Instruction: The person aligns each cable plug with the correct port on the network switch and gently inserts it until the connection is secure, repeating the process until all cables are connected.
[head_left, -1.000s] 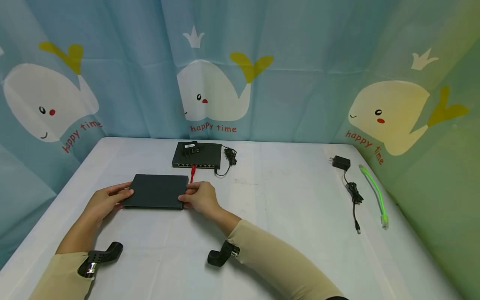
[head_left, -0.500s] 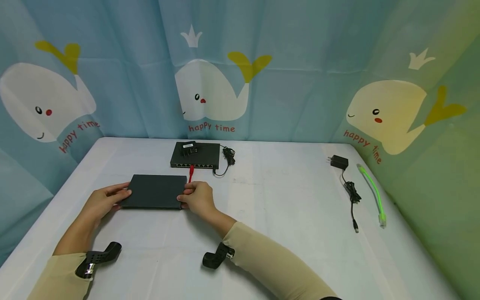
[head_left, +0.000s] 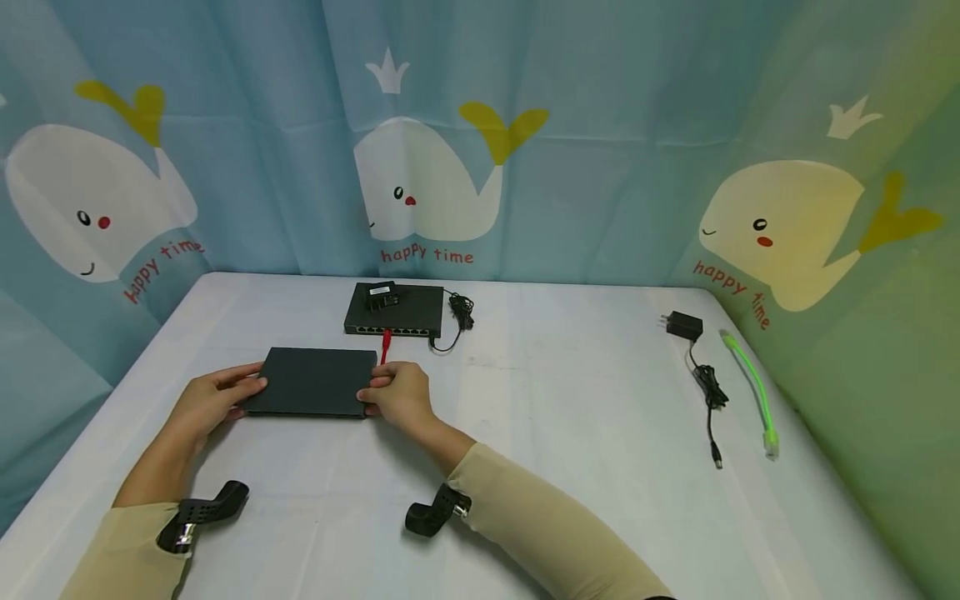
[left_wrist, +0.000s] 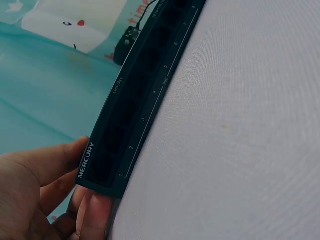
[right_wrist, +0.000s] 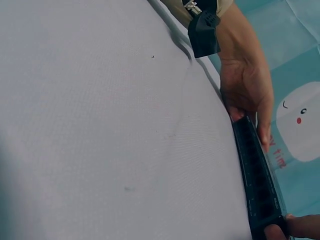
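Dark network switch (head_left: pixel 313 383) held flat-ish, left of centre on the near half of the white table (head_left: pixel 540 467), one person's hand at each end. Left hand (head_left: pixel 206 402): grips the left end, thumb on the top edge, other fingers reaching underneath; opened only as far as the case is thick. Right hand (head_left: pixel 401 396): pinches the right end between thumb and fingers, also just case-wide. Port row faces the person; left wrist view shows MERCURY lettering at the left-hand end, port numbers along the lower edge. Lower edge is close to the cloth; cannot tell if it fully rests on it.

Behind it, second switch (head_left: pixel 416 313) near the far table edge, black adapter (head_left: pixel 381 293) lying on top. Red cable (head_left: pixel 386 345) plugged into its front, running toward the right hand; lower end hidden. Coiled black cord (head_left: pixel 461 310) just beside its right side.

Far right of table: another power adapter (head_left: pixel 684 325) with bundled cord (head_left: pixel 708 383), barrel plug toward the person. Green cable (head_left: pixel 752 388) lies right of that, slightly bowed. Both well apart from the hands. Blue-green curtain (head_left: pixel 600 183) with whale prints behind.
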